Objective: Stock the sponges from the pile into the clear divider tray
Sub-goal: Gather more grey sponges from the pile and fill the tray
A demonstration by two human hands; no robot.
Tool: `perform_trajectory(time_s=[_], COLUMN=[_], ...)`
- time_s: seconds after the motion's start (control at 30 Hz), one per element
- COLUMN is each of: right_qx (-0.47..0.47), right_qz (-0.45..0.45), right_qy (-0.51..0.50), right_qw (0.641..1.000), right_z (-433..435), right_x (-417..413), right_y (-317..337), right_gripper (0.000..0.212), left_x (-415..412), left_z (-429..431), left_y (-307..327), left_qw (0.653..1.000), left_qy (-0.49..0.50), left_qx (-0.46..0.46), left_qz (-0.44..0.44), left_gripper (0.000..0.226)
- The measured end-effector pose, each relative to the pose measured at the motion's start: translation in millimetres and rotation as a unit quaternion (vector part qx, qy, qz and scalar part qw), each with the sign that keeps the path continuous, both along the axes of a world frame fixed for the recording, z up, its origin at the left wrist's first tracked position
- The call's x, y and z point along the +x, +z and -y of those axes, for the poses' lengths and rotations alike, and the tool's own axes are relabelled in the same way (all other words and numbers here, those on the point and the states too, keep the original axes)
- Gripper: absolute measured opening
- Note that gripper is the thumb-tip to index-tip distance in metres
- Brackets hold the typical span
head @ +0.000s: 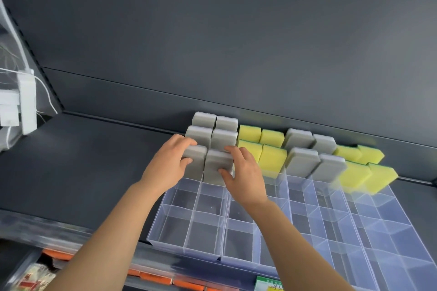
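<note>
A clear divider tray (pixel 189 229) sits on a dark shelf, with grey and yellow sponges standing upright in its back compartments. My left hand (pixel 169 164) grips a grey sponge (pixel 197 163) in the leftmost column, thumb in front and fingers over its top. My right hand (pixel 243 172) pinches the neighbouring grey sponge (pixel 216 165) in the second column. Behind these stand more grey sponges (pixel 212 130). Yellow sponges (pixel 269 149) fill the cells to the right, then grey ones (pixel 307 156), then yellow ones (pixel 364 168). No loose pile of sponges is in view.
The dark shelf (pixel 82 160) extends to the left of the tray, under a dark back panel (pixel 212 42). White fixtures with cords (pixel 21 106) hang at the far left. Below the shelf edge lie orange packages (pixel 156 277) and a green price label (pixel 267 284).
</note>
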State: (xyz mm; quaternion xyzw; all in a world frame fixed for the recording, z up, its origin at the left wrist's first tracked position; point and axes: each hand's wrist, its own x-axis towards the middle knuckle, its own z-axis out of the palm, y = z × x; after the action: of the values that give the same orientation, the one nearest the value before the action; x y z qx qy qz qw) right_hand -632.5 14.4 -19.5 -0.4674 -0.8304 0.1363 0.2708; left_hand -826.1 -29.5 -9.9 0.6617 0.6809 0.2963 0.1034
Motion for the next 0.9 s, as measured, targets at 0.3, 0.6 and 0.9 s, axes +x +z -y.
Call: perform_trajectory(time_s=[0.3, 0.6, 0.9], right_qx=[-0.027, 0.018, -0.003], right_qz=[0.047, 0.114, 0.182], right_qy=[-0.01, -0.074, -0.162], right_qw=[0.998, 0.991, 0.97], right_z=[12.3, 45.1, 97.9], right_x=[19.2, 121.0, 290.0], right_y=[7.2, 21.7, 27.0], right_gripper=[0.065, 0.049, 0.05], left_x=[20.6, 129.4, 283.0], left_z=[11.1, 26.9, 51.7], left_y=[9.7, 28.0, 19.3], left_qw=[0.993, 0.972, 0.964], left_qy=[0.034, -0.025, -0.086], left_qx=[0.056, 0.102, 0.072], left_qz=[-0.1, -0.21, -0.243], left_gripper=[0.049, 0.044, 0.046])
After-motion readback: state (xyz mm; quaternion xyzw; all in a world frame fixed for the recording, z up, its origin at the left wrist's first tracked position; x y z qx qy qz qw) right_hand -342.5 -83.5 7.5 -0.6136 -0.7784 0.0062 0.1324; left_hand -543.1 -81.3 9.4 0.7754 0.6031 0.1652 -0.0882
